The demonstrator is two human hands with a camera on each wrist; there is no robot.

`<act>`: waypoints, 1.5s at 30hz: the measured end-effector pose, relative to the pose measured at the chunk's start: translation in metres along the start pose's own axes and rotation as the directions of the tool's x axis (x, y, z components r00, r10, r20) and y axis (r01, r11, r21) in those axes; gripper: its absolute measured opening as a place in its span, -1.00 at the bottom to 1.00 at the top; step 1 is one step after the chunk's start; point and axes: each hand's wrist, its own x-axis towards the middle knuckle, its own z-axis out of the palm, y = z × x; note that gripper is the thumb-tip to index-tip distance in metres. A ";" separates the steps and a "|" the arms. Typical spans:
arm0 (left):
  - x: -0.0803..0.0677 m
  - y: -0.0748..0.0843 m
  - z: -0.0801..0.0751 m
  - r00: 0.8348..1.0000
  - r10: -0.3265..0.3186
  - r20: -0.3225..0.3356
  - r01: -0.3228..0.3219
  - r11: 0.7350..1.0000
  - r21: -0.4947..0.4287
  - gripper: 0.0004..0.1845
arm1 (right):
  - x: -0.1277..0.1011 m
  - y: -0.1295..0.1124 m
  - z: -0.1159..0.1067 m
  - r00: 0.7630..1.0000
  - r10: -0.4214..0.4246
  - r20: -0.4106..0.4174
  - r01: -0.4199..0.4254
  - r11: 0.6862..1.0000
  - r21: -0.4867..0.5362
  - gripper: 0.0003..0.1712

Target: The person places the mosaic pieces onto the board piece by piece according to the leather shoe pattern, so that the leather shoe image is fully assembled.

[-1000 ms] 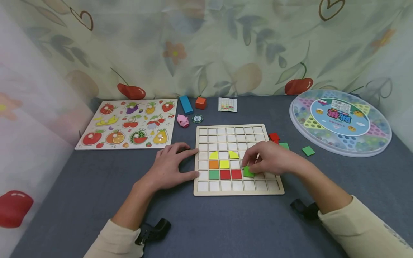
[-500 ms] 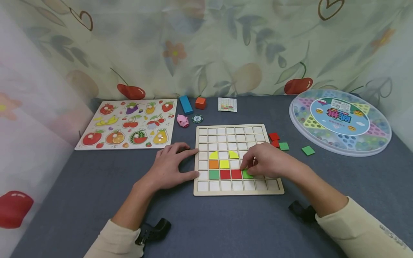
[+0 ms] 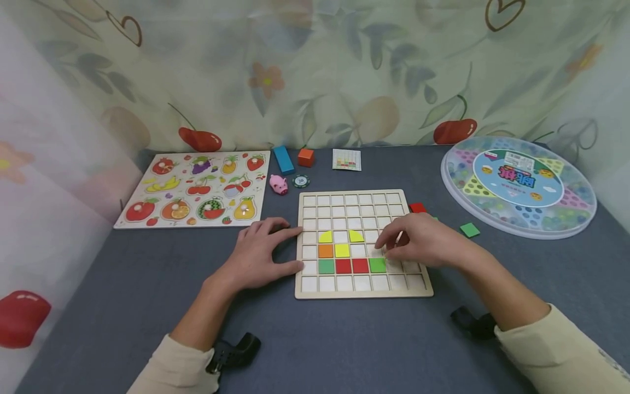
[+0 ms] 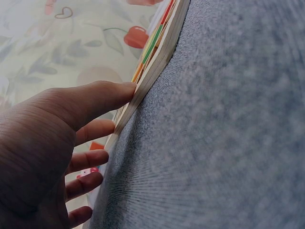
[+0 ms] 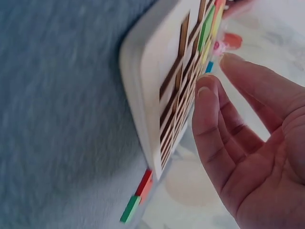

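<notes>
A wooden grid board [image 3: 364, 297] lies in front of me. My left hand [image 3: 258, 254] touches its left edge with thumb and index fingertips, the other fingers loosely spread. My right hand [image 3: 423, 238] hovers over the board's right part, fingers relaxed and apart from the thumb, holding nothing. Just left of it, a light green square tile [image 3: 377, 265] sits flat in a cell. That row also has two red tiles [image 3: 351, 266] and a darker green tile [image 3: 327, 266]. Above are an orange tile [image 3: 326, 251], a yellow square [image 3: 342, 250] and two yellow curved-edge tiles [image 3: 356, 236].
Right of the board lie a red tile [image 3: 418, 208], partly hidden tiles and a green tile [image 3: 470, 230]. A round game box [image 3: 519, 219] stands beyond. Behind are a pattern card [image 3: 346, 160], blocks, a pink pig [image 3: 278, 185] and a chip [image 3: 301, 181]. A fruit board [image 3: 219, 189] is left.
My right hand has set the light green tile into its cell beside the red ones, let go, and moved slightly up and right. The left hand has stayed at the board's edge.
</notes>
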 end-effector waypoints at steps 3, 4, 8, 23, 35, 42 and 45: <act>0.000 0.000 0.000 1.000 -0.002 0.000 0.002 1.000 0.003 -0.21 | -0.003 0.005 -0.006 0.999 0.009 -0.031 -0.010 1.000 -0.025 -0.80; 0.000 0.000 0.000 1.000 -0.002 0.000 0.002 1.000 0.002 -0.21 | -0.003 0.007 -0.008 0.999 0.016 -0.039 -0.017 0.999 -0.030 -0.80; 0.000 -0.001 0.000 1.000 -0.001 0.000 0.001 1.000 0.002 -0.22 | -0.007 0.016 -0.015 0.997 0.055 -0.061 -0.057 0.998 -0.028 -0.79; 0.000 -0.001 0.000 1.000 0.005 -0.004 -0.005 1.000 0.000 -0.22 | -0.012 0.062 -0.034 0.968 0.213 -0.130 -0.222 0.973 -0.059 -0.65; 0.000 -0.001 0.000 1.000 0.007 -0.006 -0.007 1.000 0.003 -0.22 | -0.005 0.073 -0.036 0.964 0.221 -0.145 -0.245 0.954 -0.174 -0.63; 0.000 -0.001 0.000 1.000 0.008 -0.004 -0.008 1.000 0.004 -0.23 | -0.006 0.073 -0.035 0.958 0.247 -0.146 -0.263 0.959 -0.102 -0.74; 0.000 -0.001 0.000 1.000 0.008 -0.004 -0.008 1.000 0.003 -0.23 | -0.008 0.072 -0.036 0.958 0.247 -0.143 -0.258 0.964 -0.060 -0.78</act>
